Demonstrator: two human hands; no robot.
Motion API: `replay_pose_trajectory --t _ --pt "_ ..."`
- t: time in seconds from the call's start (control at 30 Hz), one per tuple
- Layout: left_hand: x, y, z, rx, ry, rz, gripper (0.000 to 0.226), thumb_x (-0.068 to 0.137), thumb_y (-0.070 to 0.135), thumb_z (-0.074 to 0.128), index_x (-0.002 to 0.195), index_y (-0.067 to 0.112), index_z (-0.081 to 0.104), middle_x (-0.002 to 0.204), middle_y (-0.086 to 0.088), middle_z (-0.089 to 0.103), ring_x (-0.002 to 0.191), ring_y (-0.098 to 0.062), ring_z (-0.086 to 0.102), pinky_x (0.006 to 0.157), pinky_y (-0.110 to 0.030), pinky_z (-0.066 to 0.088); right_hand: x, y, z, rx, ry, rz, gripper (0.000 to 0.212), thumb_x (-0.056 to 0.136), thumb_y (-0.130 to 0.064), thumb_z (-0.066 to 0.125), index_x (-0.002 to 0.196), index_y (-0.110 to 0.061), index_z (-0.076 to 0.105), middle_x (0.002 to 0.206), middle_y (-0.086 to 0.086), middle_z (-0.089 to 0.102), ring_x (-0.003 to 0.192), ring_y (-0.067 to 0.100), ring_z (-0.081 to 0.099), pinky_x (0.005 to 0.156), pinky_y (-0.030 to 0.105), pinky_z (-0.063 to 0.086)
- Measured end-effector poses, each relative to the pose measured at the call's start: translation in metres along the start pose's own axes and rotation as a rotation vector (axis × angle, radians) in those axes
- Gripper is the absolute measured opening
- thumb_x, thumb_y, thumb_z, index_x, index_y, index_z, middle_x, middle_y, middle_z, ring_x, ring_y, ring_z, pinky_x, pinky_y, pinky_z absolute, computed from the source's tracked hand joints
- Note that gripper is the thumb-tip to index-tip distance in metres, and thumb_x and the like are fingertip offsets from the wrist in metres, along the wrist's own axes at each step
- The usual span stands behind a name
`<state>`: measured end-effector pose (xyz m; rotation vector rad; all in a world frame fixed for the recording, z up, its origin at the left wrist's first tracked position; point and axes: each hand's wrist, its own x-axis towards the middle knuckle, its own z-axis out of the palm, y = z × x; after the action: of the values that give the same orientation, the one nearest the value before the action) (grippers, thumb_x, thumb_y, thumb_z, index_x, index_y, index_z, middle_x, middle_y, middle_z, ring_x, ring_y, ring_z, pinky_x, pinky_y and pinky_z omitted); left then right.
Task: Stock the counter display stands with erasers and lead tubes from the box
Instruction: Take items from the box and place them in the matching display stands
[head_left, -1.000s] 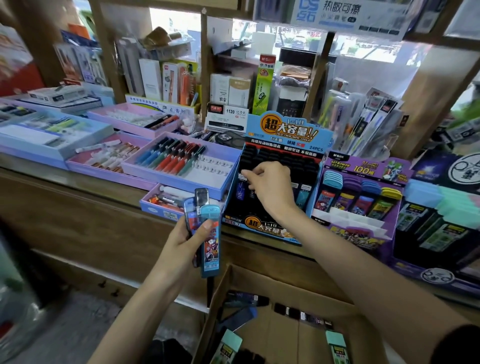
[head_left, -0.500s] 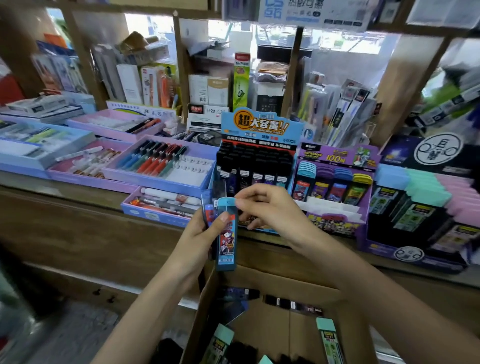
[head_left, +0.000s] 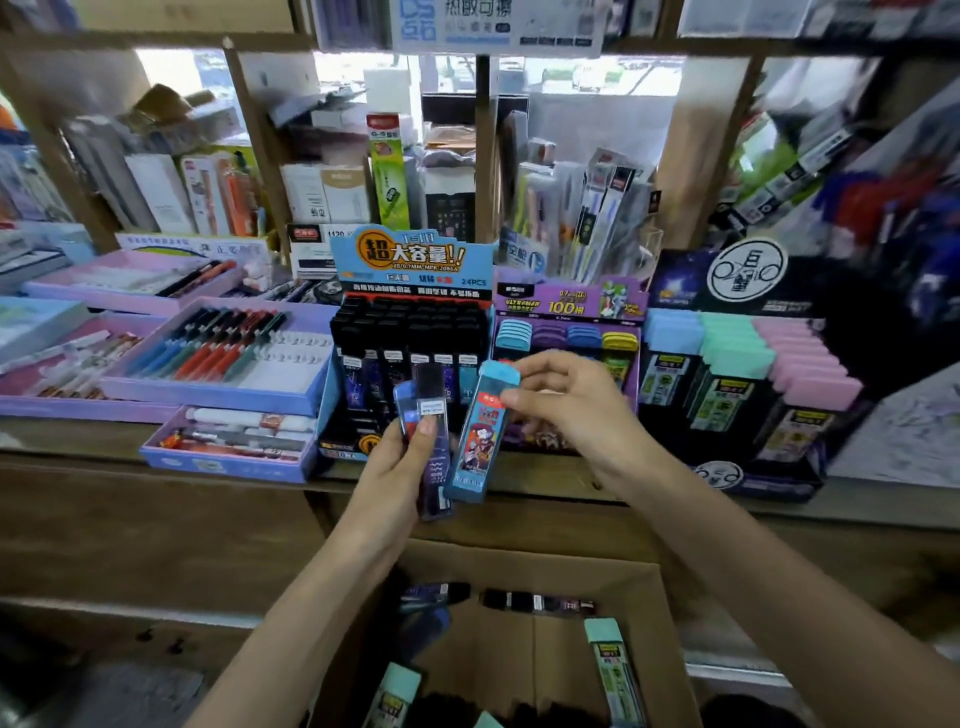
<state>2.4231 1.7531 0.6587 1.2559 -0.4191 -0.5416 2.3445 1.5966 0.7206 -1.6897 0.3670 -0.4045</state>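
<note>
My left hand (head_left: 397, 470) grips a few lead tubes (head_left: 432, 441), dark and blue ones, upright in front of the counter. My right hand (head_left: 563, 402) pinches the top of a blue lead tube (head_left: 480, 434) with a cartoon label, held tilted beside the others. Behind them stands the blue display stand (head_left: 413, 332) packed with black-capped tubes. To its right is a purple stand (head_left: 569, 332) with coloured-cap tubes, then a dark stand (head_left: 748, 384) with pastel-capped tubes. The cardboard box (head_left: 524, 649) lies below with several loose tubes inside.
Pen trays (head_left: 218, 353) in purple and blue fill the counter on the left. The wooden counter edge (head_left: 156, 467) runs across in front of the stands. Shelves of packaged stationery (head_left: 363, 176) rise behind.
My right hand left the blue stand, came back to my left hand and took the blue cartoon tube from the bunch. The view shifted slightly to the right.
</note>
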Motion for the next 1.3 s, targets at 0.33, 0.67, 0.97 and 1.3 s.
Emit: replay_pose_trajectory --t 0.33,0.67,0.97,1.3 --pt "-0.001 -0.001 -0.014 0.001 0.012 -0.008 0.03 0.081 0.042 0.053 0.1 0.019 0.06 0.079 0.001 0.066 0.075 -0.013 0.061 0.073 -0.034 0.046 0.034 -0.022 -0.029 -0.224 0.33 -0.269 0.02 0.082 -0.009 0.069 0.083 -0.024 0.057 0.081 -0.005 0.062 0.08 0.019 0.064 0.074 0.032 0.054" --pt "0.0 -0.002 -0.015 0.046 0.01 0.013 0.036 0.078 0.045 0.053 0.101 0.019 0.059 0.079 0.004 0.069 0.074 -0.01 0.065 0.072 -0.03 0.051 0.05 0.014 -0.007 -0.551 0.264 -0.295 0.02 0.085 -0.012 0.068 0.103 -0.012 0.06 0.077 -0.012 0.052 0.07 0.005 0.055 0.073 0.014 0.048" --pt "0.0 -0.005 -0.011 0.064 0.007 0.018 0.036 0.081 0.044 0.052 0.104 0.018 0.059 0.081 0.004 0.069 0.074 -0.01 0.065 0.069 -0.026 0.053 0.05 0.03 -0.003 -0.703 0.283 -0.295 0.02 0.086 -0.02 0.066 0.089 -0.016 0.046 0.076 -0.007 0.049 0.069 0.011 0.051 0.068 0.025 0.047" --pt "-0.001 -0.004 0.006 0.087 -0.051 0.05 0.034 0.081 0.043 0.053 0.105 0.019 0.059 0.08 0.004 0.07 0.071 -0.01 0.065 0.061 -0.022 0.052 0.005 0.009 0.013 -0.319 0.042 -0.191 0.014 0.09 -0.037 0.058 0.091 -0.023 0.059 0.083 -0.008 0.063 0.075 0.007 0.063 0.065 0.026 0.053"
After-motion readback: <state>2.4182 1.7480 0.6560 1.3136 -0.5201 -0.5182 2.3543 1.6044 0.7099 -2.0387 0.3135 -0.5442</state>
